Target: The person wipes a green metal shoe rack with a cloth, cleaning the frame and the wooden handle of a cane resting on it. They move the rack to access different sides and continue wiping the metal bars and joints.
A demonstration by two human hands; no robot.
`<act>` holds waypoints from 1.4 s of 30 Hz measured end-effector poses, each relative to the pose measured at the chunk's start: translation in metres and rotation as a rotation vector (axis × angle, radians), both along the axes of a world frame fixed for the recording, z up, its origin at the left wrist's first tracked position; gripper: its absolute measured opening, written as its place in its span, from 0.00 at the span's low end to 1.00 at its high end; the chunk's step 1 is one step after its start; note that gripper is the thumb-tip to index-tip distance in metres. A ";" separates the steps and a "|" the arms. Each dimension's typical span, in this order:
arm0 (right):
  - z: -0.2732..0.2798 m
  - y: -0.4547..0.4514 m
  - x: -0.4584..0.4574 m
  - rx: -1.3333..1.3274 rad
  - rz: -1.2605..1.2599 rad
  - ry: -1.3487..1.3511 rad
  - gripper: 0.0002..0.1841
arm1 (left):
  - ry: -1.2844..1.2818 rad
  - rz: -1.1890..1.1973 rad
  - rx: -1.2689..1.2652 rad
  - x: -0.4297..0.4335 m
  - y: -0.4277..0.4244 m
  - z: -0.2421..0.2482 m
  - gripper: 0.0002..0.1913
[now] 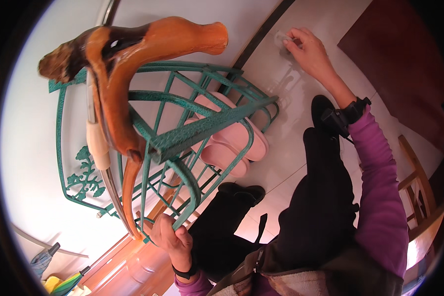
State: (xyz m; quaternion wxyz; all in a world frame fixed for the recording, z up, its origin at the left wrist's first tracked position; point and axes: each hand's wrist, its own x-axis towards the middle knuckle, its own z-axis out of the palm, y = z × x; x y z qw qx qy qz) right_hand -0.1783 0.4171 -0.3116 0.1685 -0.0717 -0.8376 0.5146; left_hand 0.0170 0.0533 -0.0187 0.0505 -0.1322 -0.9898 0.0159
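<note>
My left hand is closed around the lower curved tube of a green metal rack, which stands tilted in this wide view. Farther off, above the tiled floor, my right hand pinches a small whitish, partly see-through piece, perhaps tissue or plastic; blur hides what it is. Pink slippers sit within the rack, behind its bars. A varnished wooden walking stick with a gnarled, branch-like handle leans at the rack's near side, close to the camera.
A metal pole with a cream sleeve runs beside the stick. Folded umbrellas lie at lower left, near a wooden cabinet or door. White wall borders the left. A dark red mat and a wooden chair are on the right.
</note>
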 end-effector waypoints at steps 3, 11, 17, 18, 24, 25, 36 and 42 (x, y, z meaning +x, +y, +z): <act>-0.053 -0.013 -0.016 -0.436 0.146 -0.347 0.10 | 0.040 0.001 -0.043 0.000 -0.002 -0.003 0.35; -0.130 -0.067 0.006 -0.759 0.081 -0.652 0.14 | 0.140 0.000 -0.117 0.004 -0.008 -0.012 0.32; -0.086 -0.074 0.020 -0.938 0.300 -0.561 0.14 | 0.202 -0.011 -0.144 0.003 -0.007 -0.016 0.34; -0.077 -0.074 0.021 -0.954 0.327 -0.539 0.14 | 0.203 -0.008 -0.150 0.003 -0.006 -0.016 0.34; -0.041 -0.088 0.020 -0.926 0.443 -0.441 0.14 | 0.186 -0.003 -0.154 0.003 -0.006 -0.014 0.34; -0.040 -0.092 0.020 -0.889 0.467 -0.409 0.15 | 0.188 -0.009 -0.151 0.003 -0.007 -0.014 0.34; -0.047 -0.097 0.020 -0.721 0.615 -0.321 0.10 | 0.187 0.032 -0.041 0.003 -0.001 -0.015 0.34; -0.029 -0.105 0.018 -0.279 0.478 -0.068 0.19 | 0.142 0.032 -0.019 0.003 0.001 -0.012 0.34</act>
